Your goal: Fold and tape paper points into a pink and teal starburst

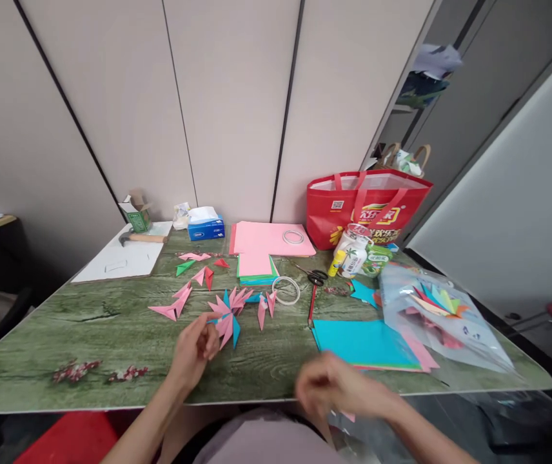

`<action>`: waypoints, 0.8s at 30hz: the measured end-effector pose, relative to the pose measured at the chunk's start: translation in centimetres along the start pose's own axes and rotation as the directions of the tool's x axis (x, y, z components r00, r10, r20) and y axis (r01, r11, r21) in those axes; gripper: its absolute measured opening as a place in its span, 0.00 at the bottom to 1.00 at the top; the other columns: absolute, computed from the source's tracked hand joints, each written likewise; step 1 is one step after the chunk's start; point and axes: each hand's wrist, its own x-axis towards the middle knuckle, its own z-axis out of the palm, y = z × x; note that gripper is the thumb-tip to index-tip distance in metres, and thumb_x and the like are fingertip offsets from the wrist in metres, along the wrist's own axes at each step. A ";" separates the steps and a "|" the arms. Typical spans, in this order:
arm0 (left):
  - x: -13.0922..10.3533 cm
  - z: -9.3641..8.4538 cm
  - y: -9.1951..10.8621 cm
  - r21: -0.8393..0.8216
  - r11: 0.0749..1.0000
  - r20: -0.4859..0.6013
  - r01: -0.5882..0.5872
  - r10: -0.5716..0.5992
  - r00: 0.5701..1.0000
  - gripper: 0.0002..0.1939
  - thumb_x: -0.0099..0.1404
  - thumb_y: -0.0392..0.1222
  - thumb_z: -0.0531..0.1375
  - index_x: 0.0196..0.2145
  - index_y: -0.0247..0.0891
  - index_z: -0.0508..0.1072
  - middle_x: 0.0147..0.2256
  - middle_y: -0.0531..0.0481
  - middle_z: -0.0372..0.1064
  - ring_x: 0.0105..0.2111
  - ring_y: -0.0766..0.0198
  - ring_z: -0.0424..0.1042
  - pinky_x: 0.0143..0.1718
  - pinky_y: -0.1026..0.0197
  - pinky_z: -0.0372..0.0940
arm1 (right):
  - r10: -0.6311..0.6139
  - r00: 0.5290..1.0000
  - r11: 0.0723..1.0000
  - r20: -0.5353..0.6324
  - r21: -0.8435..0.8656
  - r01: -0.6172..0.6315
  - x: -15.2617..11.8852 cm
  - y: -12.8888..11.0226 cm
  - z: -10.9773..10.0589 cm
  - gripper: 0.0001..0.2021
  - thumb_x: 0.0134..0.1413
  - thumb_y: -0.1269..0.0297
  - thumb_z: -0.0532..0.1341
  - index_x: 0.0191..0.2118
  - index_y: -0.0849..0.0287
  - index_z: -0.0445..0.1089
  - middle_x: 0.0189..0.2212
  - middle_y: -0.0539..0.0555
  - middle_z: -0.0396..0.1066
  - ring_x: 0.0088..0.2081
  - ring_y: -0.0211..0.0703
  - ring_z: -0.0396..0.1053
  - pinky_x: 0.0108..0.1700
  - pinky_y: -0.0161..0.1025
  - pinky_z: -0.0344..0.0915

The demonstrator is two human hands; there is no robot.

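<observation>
My left hand [197,341] is closed at the left side of a pink and blue folded-paper star [227,314], with its fingers curled on one of the points. The star's other points fan out above the table. Nearer the front edge, my right hand [331,385] is smeared by motion, so its fingers cannot be made out. Folded pink paper pieces [175,304] lie left of the star, and red [209,278] and green ones [185,266] lie farther back. Another pink folded piece [262,311] sits just right of the star.
Right of centre lie blue paper sheets [367,341], scissors [316,277], a red pen [312,304] and a tape roll [286,291]. Pink sheets [261,237], a tissue box [206,229] and a red bag [324,222] stand behind. A hammer [145,238] rests on a white board [111,264].
</observation>
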 end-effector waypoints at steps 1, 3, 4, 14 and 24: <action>-0.7 1.2 0.3 -0.179 0.978 0.088 0.111 -0.096 0.991 0.16 0.60 0.47 0.51 0.33 0.33 0.72 0.11 0.61 0.47 0.10 0.75 0.44 0.11 0.71 0.46 | -0.049 0.996 0.998 -0.072 0.040 0.052 0.9 -0.4 0.3 0.08 0.49 0.63 0.58 0.30 0.62 0.69 0.23 0.48 0.68 0.24 0.34 0.66 0.26 0.31 0.63; -2.1 3.3 0.7 -0.377 0.890 0.231 0.257 -0.178 0.956 0.17 0.62 0.45 0.49 0.35 0.30 0.72 0.10 0.61 0.45 0.10 0.76 0.40 0.10 0.72 0.42 | -0.146 0.948 0.966 -0.284 0.167 0.199 2.9 -1.5 1.2 0.09 0.45 0.63 0.61 0.34 0.59 0.69 0.28 0.49 0.70 0.27 0.35 0.66 0.29 0.33 0.64; -2.9 4.2 0.9 -0.423 0.854 0.282 0.303 -0.194 0.940 0.18 0.63 0.44 0.48 0.36 0.29 0.71 0.10 0.61 0.45 0.10 0.76 0.39 0.09 0.72 0.42 | -0.151 0.935 0.923 -0.320 0.292 0.249 3.8 -2.0 1.8 0.14 0.41 0.63 0.63 0.39 0.58 0.68 0.32 0.50 0.70 0.29 0.36 0.67 0.31 0.34 0.65; -7.5 6.9 0.2 -0.296 0.923 0.298 0.246 -0.155 0.942 0.21 0.62 0.50 0.48 0.45 0.33 0.68 0.11 0.60 0.50 0.10 0.75 0.42 0.11 0.71 0.43 | -0.028 0.887 0.771 -0.461 0.555 0.313 2.9 -2.7 6.0 0.12 0.37 0.57 0.64 0.24 0.62 0.70 0.24 0.52 0.72 0.24 0.36 0.69 0.29 0.35 0.67; 1.0 -4.0 1.3 0.996 0.008 0.071 -0.094 0.590 0.804 0.16 0.56 0.41 0.52 0.40 0.31 0.70 0.34 0.41 0.67 0.34 0.55 0.63 0.37 0.55 0.57 | -0.118 0.835 0.880 -0.537 0.334 0.339 5.2 -0.7 2.6 0.12 0.35 0.56 0.65 0.23 0.61 0.70 0.18 0.49 0.69 0.22 0.37 0.67 0.28 0.35 0.66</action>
